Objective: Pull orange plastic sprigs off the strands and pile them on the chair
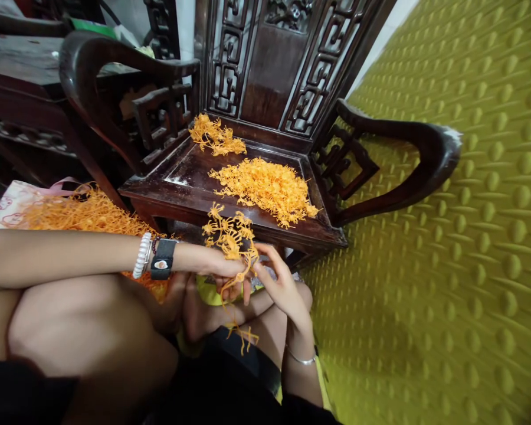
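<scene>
My left hand (230,267) reaches in from the left, with its fingers curled and partly hidden. A cluster of orange, spider-like pieces with thin legs (230,237) hangs at this hand, and a loose strand of them (241,330) dangles below over my lap. My right hand (283,286) comes up from the lower right, its thumb and forefinger closed on the strand beside the left fingers. Just beyond the hands, a large heap of the same orange pieces (268,186) rests on the seat of a dark wooden chair (186,177). Behind it lies a smaller heap (216,136).
A white printed bag (15,203) stands at the left, with a big tangle of orange strands (88,212). Curved chair arms (407,147) flank the seat. A yellow-green studded surface (469,248) fills the right side. A dark table (22,59) is at upper left.
</scene>
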`<state>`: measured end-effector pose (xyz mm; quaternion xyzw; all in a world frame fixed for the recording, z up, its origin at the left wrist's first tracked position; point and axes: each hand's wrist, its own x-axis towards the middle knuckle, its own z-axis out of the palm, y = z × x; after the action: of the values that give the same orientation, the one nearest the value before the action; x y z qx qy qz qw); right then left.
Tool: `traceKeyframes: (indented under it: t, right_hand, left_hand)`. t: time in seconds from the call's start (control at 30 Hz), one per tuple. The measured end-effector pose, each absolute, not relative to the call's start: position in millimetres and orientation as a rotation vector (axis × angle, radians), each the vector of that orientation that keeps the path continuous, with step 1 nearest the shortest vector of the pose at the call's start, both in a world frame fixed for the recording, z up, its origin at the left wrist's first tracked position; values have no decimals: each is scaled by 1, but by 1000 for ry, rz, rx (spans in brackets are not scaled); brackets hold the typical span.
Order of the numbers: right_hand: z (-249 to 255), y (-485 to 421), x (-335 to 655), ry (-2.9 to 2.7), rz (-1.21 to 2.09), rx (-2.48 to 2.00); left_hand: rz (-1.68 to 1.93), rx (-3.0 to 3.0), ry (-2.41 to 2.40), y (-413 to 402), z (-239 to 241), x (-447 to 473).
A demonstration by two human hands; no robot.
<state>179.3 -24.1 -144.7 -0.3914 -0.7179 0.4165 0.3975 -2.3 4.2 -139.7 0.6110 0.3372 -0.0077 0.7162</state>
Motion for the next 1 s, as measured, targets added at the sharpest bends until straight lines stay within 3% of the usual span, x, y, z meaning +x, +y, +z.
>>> traceKeyframes:
  t: [0.3, 0.47, 0.63, 1.0]
  right_hand:
    - [-164, -48, 151, -1150, 1546, -812]
    - [-149, -48, 143, -819, 1309, -875]
    - [-148, -46, 147, -867, 1151, -958]
    - [-126, -35, 154, -1268, 888, -1055]
  left_hand:
    - [-310, 1581, 602, 17, -123, -5]
    - [-115, 1752, 566, 35, -92, -22]
    - [160, 1820, 497, 26, -59, -32]
    - [695, 1304, 827, 20, -70, -7]
